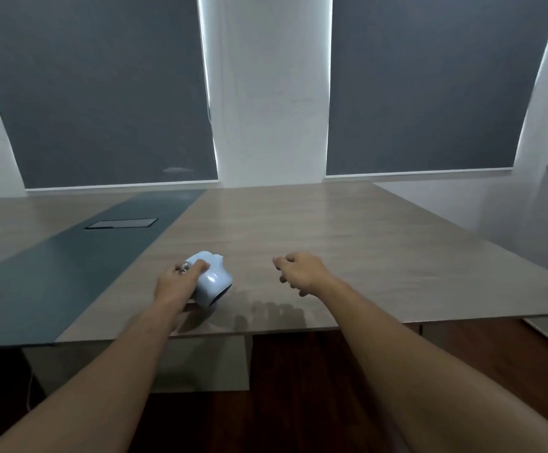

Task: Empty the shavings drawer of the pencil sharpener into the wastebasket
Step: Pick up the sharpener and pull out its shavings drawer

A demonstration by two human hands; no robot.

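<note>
A pale blue pencil sharpener (212, 278) is tilted above the wooden table (331, 243), near its front edge. My left hand (177, 284) grips it from the left, with fingers over its top and a metal crank part showing between them. A dark opening shows at the sharpener's lower right end. My right hand (300, 271) hovers over the table to the right, apart from the sharpener, fingers loosely curled and holding nothing. No wastebasket is in view.
A dark green strip (53, 276) runs along the table's left part, with a flat cable hatch (121, 223) set in it. Grey blinds cover the windows behind. A dark wooden floor (298, 387) lies below the table's front edge.
</note>
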